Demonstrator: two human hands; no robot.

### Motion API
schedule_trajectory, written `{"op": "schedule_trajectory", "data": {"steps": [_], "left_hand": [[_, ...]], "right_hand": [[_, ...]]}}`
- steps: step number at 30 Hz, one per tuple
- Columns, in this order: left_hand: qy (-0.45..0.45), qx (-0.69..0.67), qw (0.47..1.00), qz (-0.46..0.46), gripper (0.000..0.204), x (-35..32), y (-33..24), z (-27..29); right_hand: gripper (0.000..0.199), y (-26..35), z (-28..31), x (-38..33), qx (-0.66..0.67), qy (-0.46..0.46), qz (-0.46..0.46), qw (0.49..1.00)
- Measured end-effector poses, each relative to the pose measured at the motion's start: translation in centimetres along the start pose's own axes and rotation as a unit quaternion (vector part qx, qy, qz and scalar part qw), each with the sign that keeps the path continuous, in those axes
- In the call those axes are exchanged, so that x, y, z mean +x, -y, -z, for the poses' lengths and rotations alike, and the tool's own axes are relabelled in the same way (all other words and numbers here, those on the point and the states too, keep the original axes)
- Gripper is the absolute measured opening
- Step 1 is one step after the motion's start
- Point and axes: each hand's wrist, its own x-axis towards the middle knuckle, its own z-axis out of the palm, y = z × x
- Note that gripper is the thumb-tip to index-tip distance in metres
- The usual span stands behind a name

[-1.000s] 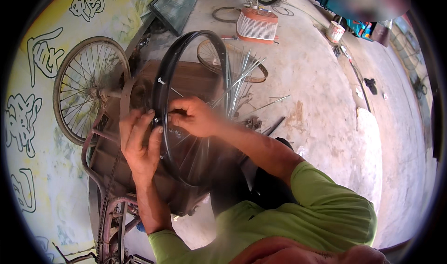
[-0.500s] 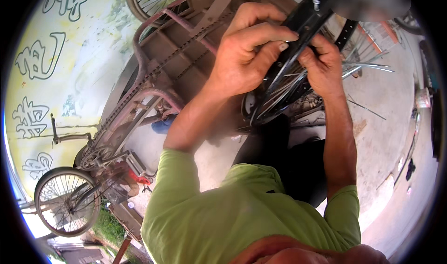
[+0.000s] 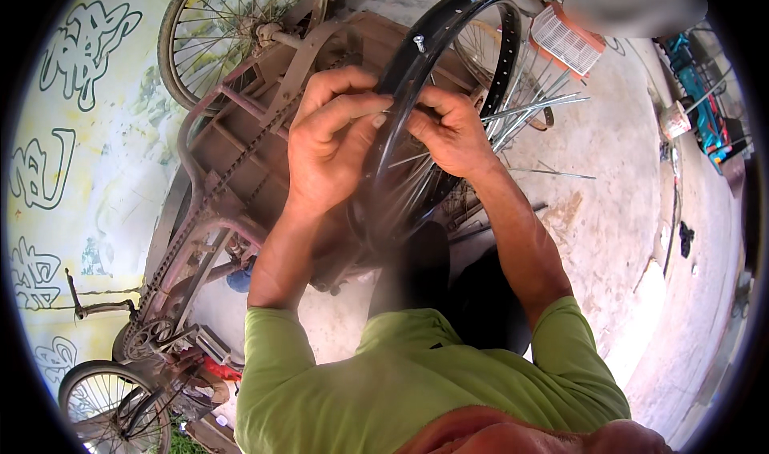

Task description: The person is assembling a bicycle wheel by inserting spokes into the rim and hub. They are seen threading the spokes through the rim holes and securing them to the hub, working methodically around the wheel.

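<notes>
A black bicycle wheel rim (image 3: 390, 146) stands tilted between my hands, with loose-looking metal spokes (image 3: 525, 118) fanning out from inside it. Small holes run along its band, and a short silver metal fitting (image 3: 419, 44) sticks up from the outer face. At the rim's outer side, my left hand (image 3: 332, 138) is closed in a pinch; a tiny bright tip shows by the fingertips, too small to name. My right hand (image 3: 450, 131) is closed at the inner side, opposite the left, with thumb and forefinger against the rim. What those fingers hold is hidden.
Behind the rim lies a rusty cargo tricycle frame (image 3: 195, 130) with a spoked wheel (image 3: 244, 34) and a chain. A bicycle wheel (image 3: 116, 410) stands lower left. An orange-and-white crate (image 3: 565, 39), a white bucket (image 3: 675, 121) and teal equipment (image 3: 705, 110) are at right.
The rim and both hands now appear farther left and slightly lower, as the whole view has shifted. More of the rim's top shows. Both hands keep their pinch on either side of it.
</notes>
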Motion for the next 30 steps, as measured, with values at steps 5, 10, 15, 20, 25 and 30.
{"op": "schedule_trajectory", "data": {"steps": [5, 10, 15, 20, 25, 30], "left_hand": [[0.002, -0.002, 1.0, 0.004, 0.026, -0.1, 0.0, -0.2], [-0.014, 0.128, 0.991, -0.031, 0.023, 0.5, -1.6, -0.2], [-0.008, 0.115, 0.993, -0.013, 0.02, 0.4, -1.3, -0.4], [0.015, 0.033, 0.998, -0.042, 0.022, 0.4, -0.9, -0.5], [0.028, -0.045, 0.998, -0.031, 0.029, 0.1, -0.7, -0.8], [-0.002, 0.114, 0.991, -0.066, 0.024, 1.2, -2.0, -0.8]], "right_hand": [[0.015, 0.6, 0.1, -0.3, 0.007, -0.003, -0.009, 1.0], [0.015, 0.5, 0.4, -0.2, 0.059, 0.003, -0.005, 0.998], [0.018, 0.8, 0.8, 0.0, -0.098, 0.013, 0.04, 0.994], [0.017, 0.4, 1.0, -0.6, -0.043, -0.003, -0.01, 0.999], [0.017, 0.4, 1.1, -1.0, 0.017, 0.001, -0.024, 1.0], [0.016, 0.3, 1.1, -1.0, 0.009, -0.024, 0.001, 1.0]]}}
